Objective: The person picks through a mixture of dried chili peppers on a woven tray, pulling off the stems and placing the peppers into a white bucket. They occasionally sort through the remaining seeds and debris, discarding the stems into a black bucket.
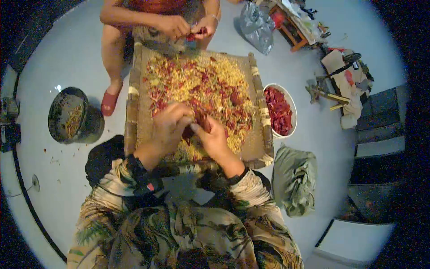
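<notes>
Both of my hands meet above a woven tray [264, 130] strewn with yellow seeds [226, 67] and bits of red chili. Thumb and fingers of my right hand [215, 139] are closed around a dark red dried chili pepper [203, 121]. Beside it, my left hand [170, 125] is closed in a pinch at the pepper's near end, slightly smeared by motion. Whatever lies between the left fingertips is too small to make out.
Across the tray, another person's hands [183, 28] hold something red. A white bowl [294, 127] of red chili pieces stands right of the tray, near a grey-green bag [295, 179]. On the left sits a black bucket [92, 125] with scraps inside.
</notes>
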`<state>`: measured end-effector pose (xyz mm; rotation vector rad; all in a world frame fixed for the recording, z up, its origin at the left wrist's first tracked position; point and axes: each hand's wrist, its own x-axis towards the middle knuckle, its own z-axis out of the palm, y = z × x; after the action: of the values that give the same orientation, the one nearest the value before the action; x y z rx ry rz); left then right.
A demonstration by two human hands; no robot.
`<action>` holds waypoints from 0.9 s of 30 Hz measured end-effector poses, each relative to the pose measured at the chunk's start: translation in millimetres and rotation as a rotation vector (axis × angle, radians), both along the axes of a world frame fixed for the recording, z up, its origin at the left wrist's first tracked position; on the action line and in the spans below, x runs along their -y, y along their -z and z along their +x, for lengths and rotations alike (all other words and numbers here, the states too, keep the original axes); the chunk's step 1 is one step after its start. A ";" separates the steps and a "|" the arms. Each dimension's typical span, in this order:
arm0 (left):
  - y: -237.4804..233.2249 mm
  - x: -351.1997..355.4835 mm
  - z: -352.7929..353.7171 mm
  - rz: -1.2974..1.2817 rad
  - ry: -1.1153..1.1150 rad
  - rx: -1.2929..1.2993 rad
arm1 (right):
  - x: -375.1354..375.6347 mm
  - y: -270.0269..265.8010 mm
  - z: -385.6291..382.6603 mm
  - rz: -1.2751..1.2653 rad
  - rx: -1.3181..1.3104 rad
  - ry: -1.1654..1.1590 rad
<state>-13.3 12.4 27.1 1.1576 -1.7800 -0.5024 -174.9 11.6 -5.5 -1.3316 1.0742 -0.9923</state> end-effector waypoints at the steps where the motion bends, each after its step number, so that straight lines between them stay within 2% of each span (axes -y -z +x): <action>1: 7.1 1.9 -0.7 -0.005 0.020 -0.067 | 1.5 2.9 -0.9 0.006 -0.030 -0.005; 4: 10.1 7.2 -0.7 -0.118 0.046 -0.056 | 3.9 12.4 -0.5 0.021 -0.023 0.006; 8: 8.4 -1.8 -3.3 0.137 -0.011 -0.146 | -4.0 -8.9 4.8 0.052 -0.015 0.024; 11: 21.3 -1.4 -6.8 0.504 0.017 -0.494 | -8.5 -22.6 8.6 0.065 0.040 -0.002; 14: 20.7 1.1 -6.5 0.547 0.060 -0.677 | -6.5 -9.6 10.6 -0.088 0.049 0.029; 18: 32.5 4.8 -6.7 0.656 0.160 -0.977 | -9.9 -28.4 5.3 -0.267 -0.363 0.027; 20: 39.6 4.9 -3.5 0.709 0.220 -1.077 | -6.6 -20.7 0.6 -0.411 -0.446 -0.017; 23: 28.9 0.9 4.9 0.954 0.261 -1.171 | -4.2 -17.0 1.8 -0.635 -0.375 -0.048; 27: 13.3 -6.9 2.8 1.061 0.192 -1.330 | -4.5 -9.2 1.1 -0.785 -0.460 -0.040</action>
<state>-10.6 19.4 13.8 0.8347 -0.3592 -1.9134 -173.8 16.1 3.7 -2.2944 1.0127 -1.1620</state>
